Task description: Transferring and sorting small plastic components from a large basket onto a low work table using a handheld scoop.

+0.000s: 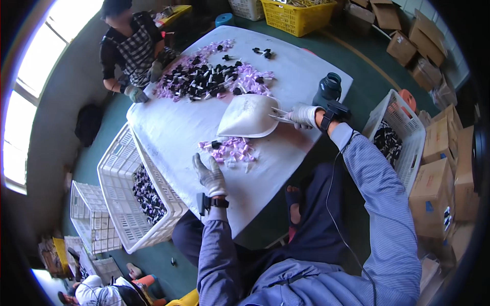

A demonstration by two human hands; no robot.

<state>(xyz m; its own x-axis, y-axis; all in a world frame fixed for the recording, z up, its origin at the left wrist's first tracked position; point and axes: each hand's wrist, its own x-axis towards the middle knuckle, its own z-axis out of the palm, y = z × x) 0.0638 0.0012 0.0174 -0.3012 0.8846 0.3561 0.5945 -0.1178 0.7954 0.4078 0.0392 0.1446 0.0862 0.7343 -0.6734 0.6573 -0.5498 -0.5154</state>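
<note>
A gloved right hand (304, 116) grips the handle of a white scoop (248, 115) near the middle of the white table (168, 125), between a large heap (204, 81) of black and purple pieces by the far-left edge and a small pile (235, 150). The gloved left hand (210, 176) is open beside that pile, toward the near corner (a dark bottle (328, 90) stands by the right corner).

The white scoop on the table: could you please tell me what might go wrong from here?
The dark bottle stands close beside the right hand, which grips the white scoop by its handle; a wide swing might knock it over.

The small pile of loose pink and black pieces lies between the scoop and the gloved left hand; a hasty push could scatter some of them.
</note>
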